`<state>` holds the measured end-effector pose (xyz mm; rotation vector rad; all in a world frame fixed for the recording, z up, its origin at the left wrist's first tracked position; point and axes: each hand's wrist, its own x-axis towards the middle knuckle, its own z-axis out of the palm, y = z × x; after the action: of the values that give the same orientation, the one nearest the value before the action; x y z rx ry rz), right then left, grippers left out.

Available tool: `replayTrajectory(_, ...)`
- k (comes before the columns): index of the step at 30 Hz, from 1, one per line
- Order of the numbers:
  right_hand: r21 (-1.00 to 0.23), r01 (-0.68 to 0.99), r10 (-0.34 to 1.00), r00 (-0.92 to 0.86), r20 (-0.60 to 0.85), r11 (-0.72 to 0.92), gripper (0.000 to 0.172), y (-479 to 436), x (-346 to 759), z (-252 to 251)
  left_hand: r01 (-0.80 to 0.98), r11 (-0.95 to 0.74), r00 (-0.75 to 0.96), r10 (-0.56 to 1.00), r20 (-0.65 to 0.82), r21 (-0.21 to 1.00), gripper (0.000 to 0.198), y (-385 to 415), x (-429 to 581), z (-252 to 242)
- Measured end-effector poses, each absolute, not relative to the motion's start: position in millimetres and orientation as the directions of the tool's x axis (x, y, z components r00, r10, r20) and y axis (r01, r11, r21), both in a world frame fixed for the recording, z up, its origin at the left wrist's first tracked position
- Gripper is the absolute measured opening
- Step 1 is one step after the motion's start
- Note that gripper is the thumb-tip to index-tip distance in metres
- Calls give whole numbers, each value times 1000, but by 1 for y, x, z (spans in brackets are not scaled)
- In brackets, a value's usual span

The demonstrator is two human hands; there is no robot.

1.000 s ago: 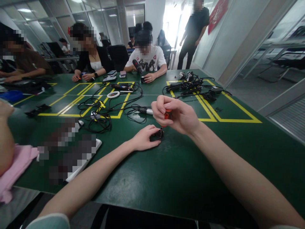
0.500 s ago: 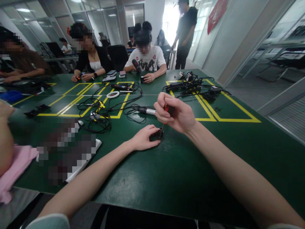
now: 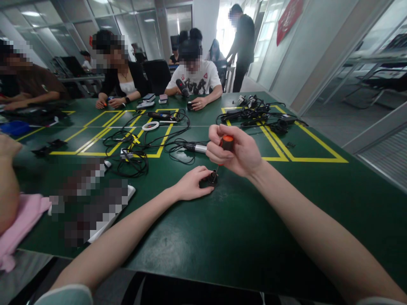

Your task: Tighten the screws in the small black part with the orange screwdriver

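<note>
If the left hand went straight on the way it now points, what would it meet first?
Likely the small black part, which the left hand seems to hold; depth is unclear.

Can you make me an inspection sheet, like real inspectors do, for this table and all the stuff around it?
Surface: green table, marked with yellow lines.
Job's things: a small black part on the table; an orange-and-black tool above it, thin shaft pointing down. Whether its tip touches is too small to tell.
Clutter: white ring, blue item, pink cloth, all further left.
Grips: left grip holds the part; right grip is closed around the tool's handle.
Cables: left tangle and right tangle, both black, lying beyond the left grip.
Surroundings: people seated across the table, someone standing behind, a red banner on the wall.
</note>
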<state>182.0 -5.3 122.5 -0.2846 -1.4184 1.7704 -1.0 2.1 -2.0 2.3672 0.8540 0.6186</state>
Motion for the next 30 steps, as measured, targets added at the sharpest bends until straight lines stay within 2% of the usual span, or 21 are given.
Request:
replayTrajectory(5,-874,-487,673,-647,357,-4,29,-4,183,118,420,-656,696,676,241,627,35,3,-1,-3)
replayTrajectory(9,-884,-462,678,-628,380,68,46,-1,182,119,414,-663,699,671,250,624,35,3,-1,-3)
replayTrajectory(13,-878,-479,665,-647,374,29,53,-3,179,120,421,-654,694,678,242,628,35,3,-2,-3)
replayTrajectory(19,-860,-508,661,-631,407,44,22,-6,177,116,415,-655,693,677,248,631,35,3,-1,-3)
replayTrajectory(26,-861,-507,682,-614,398,46,22,-3,179,118,429,-664,693,677,248,612,34,3,-2,-4)
replayTrajectory(30,-846,-532,683,-606,408,34,29,-5,176,119,425,-665,696,674,247,614,33,3,-1,-3)
